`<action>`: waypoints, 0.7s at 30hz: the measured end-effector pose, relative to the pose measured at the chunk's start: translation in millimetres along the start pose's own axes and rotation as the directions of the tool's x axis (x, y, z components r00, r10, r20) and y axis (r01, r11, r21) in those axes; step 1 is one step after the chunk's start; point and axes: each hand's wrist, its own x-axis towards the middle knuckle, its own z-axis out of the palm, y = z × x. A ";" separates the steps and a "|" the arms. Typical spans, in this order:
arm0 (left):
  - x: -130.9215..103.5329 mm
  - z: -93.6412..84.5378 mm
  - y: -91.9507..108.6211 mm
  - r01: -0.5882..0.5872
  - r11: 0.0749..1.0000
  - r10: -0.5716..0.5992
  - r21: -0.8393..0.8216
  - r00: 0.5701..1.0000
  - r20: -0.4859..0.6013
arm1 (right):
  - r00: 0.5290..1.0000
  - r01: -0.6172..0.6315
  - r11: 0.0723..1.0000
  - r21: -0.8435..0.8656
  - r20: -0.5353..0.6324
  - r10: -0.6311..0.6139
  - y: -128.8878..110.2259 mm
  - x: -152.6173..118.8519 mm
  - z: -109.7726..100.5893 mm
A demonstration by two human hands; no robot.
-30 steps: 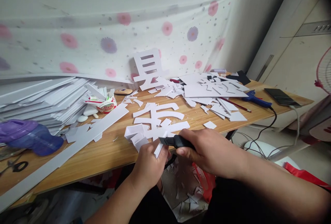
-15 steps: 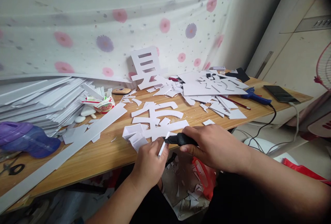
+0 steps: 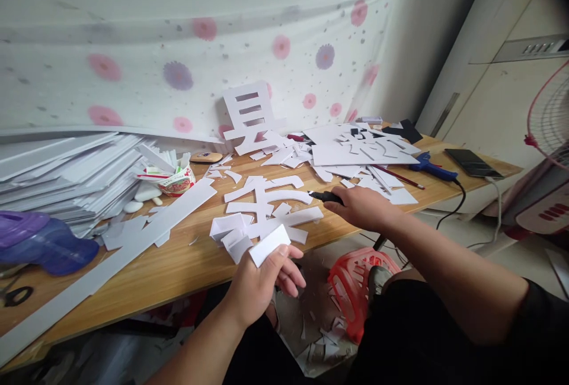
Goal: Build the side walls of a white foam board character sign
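Note:
My left hand [image 3: 267,278] holds a small white foam board piece [image 3: 269,245] between thumb and fingers, just off the table's front edge. My right hand [image 3: 359,206] grips a black cutter knife [image 3: 328,196], its tip by the right end of a curved stroke of a white cut-out character [image 3: 262,204] lying flat on the table. Small folded white pieces [image 3: 229,232] rest at that character's lower left. Another white cut-out character [image 3: 249,114] leans on the patterned sheet behind.
Stacked white strips [image 3: 66,177], a paper bowl [image 3: 178,182], a purple-blue bottle [image 3: 53,246] and scissors [image 3: 18,296] are left. White scraps, a blue glue gun [image 3: 433,167] and a phone [image 3: 473,163] are right. A red basket [image 3: 351,290] stands below the table.
The knife in my right hand has moved away from my left hand, up and to the right. My left hand has turned, showing the white piece's broad face, with some fingers loosened.

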 end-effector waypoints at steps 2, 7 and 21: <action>-1.3 0.2 1.9 0.065 0.982 -0.053 -0.175 0.996 0.071 | 0.999 -0.042 0.999 0.011 0.006 0.042 7.0 20.6 11.9; -4.5 -3.6 -0.2 0.173 0.923 -0.114 -0.344 0.976 0.185 | 0.994 -0.102 0.992 0.073 -0.022 0.104 7.9 59.9 27.3; -6.4 -21.9 -25.9 0.257 0.916 -0.183 -0.310 0.952 0.247 | 0.864 0.140 0.324 0.936 0.044 -0.502 -90.9 -8.8 14.1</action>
